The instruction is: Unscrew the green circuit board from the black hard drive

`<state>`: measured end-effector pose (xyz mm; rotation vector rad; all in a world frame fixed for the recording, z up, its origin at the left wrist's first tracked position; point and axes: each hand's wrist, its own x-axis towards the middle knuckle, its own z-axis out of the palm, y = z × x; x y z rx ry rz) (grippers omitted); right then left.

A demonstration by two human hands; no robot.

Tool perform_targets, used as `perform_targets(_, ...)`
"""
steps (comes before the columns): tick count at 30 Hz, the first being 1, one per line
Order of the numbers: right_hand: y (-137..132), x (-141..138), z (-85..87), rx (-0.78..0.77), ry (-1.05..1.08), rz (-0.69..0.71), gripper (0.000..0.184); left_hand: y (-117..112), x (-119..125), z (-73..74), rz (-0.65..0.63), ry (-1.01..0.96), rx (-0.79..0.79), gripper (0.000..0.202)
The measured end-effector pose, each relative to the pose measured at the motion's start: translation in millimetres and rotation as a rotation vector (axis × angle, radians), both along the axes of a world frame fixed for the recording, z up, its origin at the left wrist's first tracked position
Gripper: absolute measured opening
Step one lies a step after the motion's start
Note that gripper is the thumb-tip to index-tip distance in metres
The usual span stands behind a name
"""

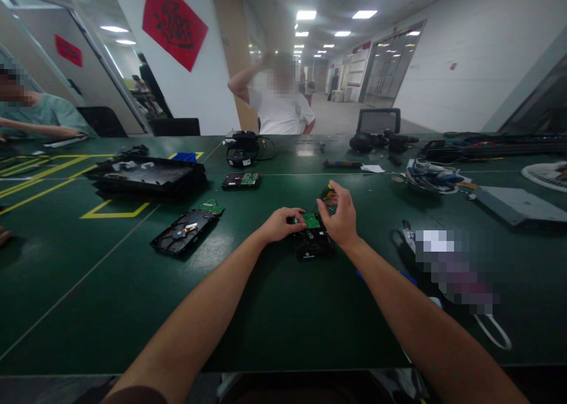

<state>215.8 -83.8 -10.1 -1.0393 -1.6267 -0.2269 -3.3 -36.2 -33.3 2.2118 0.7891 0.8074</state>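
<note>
A black hard drive (313, 243) with a green circuit board (311, 220) on top lies on the green table (266, 309) in front of me. My left hand (280, 224) rests on its left edge, fingers curled and pinched at the board. My right hand (340, 217) is at the drive's right far corner, fingers closed round a small tool with a black and yellow handle (326, 194).
A second opened drive (183, 231) with a loose green board (211, 207) lies to the left, another drive (241, 181) farther back. Black trays (146, 176) stand at the left. Cables (432, 176), tools and a grey box (518, 204) sit right. Two people sit across.
</note>
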Motion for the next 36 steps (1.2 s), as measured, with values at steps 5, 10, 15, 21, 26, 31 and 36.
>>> perform_targets(5, -1.4, -0.7, 1.4, -0.007, -0.019, 0.009, 0.065, -1.2, 0.5, 1.2, -0.005, -0.003, -0.014, 0.011)
perform_targets(10, -2.7, -0.9, 2.9, -0.007, -0.002, -0.007, 0.061, -1.5, 0.2, 2.3, 0.0, 0.004, -0.005, 0.012)
perform_targets(15, -2.7, -1.2, 2.8, -0.009, -0.011, 0.029, 0.061, -1.7, 0.7, 2.4, -0.001, -0.007, -0.005, 0.012)
perform_targets(21, -3.8, -1.4, 3.7, -0.014, 0.014, 0.015, 0.062, -2.3, 1.0, 2.4, -0.001, -0.011, -0.014, 0.011)
perform_targets(26, -3.4, -1.8, 3.7, -0.028, 0.002, 0.04, 0.063, -2.9, 0.3, 3.8, -0.007, -0.01, -0.008, 0.012)
perform_targets(31, -1.8, -1.9, 1.7, -0.022, 0.007, 0.004, 0.063, -1.4, 0.3, 2.5, -0.004, 0.0, -0.015, 0.012)
perform_targets(36, -1.8, -2.1, 1.3, -0.016, -0.001, 0.024, 0.064, -0.5, 0.3, 1.3, -0.012, 0.001, -0.008, 0.013)
